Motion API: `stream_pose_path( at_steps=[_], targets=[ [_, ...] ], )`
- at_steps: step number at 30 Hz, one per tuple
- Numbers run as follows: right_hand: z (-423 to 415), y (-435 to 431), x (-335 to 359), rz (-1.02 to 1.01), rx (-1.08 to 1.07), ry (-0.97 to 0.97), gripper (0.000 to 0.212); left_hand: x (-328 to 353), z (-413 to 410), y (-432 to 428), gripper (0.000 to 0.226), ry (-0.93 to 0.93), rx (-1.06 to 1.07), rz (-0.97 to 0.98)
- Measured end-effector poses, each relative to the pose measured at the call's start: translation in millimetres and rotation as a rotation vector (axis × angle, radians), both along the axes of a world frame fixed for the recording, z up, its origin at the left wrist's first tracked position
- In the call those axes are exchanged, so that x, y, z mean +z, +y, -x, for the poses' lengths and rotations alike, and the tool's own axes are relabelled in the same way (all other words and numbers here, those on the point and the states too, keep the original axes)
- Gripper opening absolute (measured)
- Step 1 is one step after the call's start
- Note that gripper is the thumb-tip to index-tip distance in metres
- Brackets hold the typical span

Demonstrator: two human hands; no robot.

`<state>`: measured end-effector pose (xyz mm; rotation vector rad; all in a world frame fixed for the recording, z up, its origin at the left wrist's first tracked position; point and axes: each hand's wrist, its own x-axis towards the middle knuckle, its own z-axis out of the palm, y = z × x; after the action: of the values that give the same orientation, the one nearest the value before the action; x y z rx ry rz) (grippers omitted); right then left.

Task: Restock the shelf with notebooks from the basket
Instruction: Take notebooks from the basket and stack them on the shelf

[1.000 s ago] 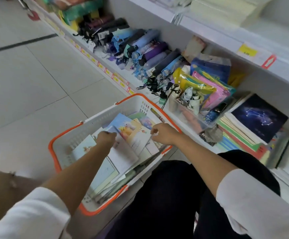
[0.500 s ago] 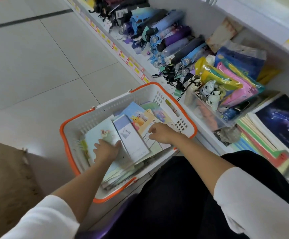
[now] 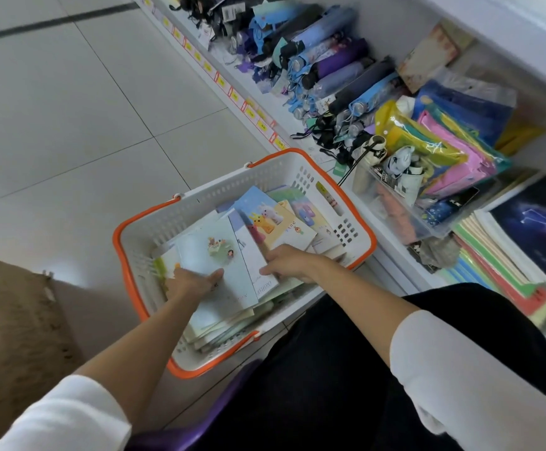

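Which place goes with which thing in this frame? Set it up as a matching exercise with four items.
Things:
1 basket
2 umbrellas
3 constellation notebook
4 left hand

Places:
a on top of the stack at the right end of the shelf
b on the floor
c on the pale notebook
d in a row along the shelf

Pairs: 1-b, 2-d, 3-a, 4-c

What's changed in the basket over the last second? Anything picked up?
The left hand slid from the middle of the notebooks toward their near left edge and now grips the pale notebook, thumb on its cover. The right hand moved from the basket rim onto the notebooks. The basket stays on the floor; none is out.
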<state>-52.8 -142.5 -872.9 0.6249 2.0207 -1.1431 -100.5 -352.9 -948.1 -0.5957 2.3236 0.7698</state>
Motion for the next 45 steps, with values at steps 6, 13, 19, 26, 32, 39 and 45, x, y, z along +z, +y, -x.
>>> stream_pose_path(
  at_steps=[6, 13, 19, 26, 32, 39, 45],
  targets=[
    [3.2, -3.3, 7.3, -0.031, 0.018, 0.124, 0.038, 2.7, 2.7, -3.8, 0.113, 0.001, 0.081, -0.095],
    [27.3, 60.6, 76.0, -0.007, -0.286, 0.362, 0.042, 19.7, 13.5, 6.1, 0.051, 0.213, 0.35, -0.455],
    [16.2, 91.0, 102.8, 0.208, -0.709, 0.476, 0.035, 62.4, 19.8, 46.0, 0.029, 0.138, 0.43, -0.849],
    [-12.8, 83.6, 102.4, 0.127, -0.634, 0.417, 0.043, 133.4, 10.0, 114.8, 0.044, 0.118, 0.256, -1.075],
    [-43.9, 110.6, 127.8, 0.269, -0.825, 0.518, 0.048, 168.3, -1.9, 154.8, 0.04, 0.125, 0.142, -1.137],
    [-93.4, 138.2, 155.9, 0.305, -0.99, 0.677, 0.034, 226.2, -25.4, 209.6, 0.027, 0.293, -0.068, -1.146],
    [-141.9, 168.0, 202.4, 0.355, -0.992, 0.799, 0.046, 276.5, -49.7, 256.6, 0.029, 0.331, -0.236, -1.137]
  ],
)
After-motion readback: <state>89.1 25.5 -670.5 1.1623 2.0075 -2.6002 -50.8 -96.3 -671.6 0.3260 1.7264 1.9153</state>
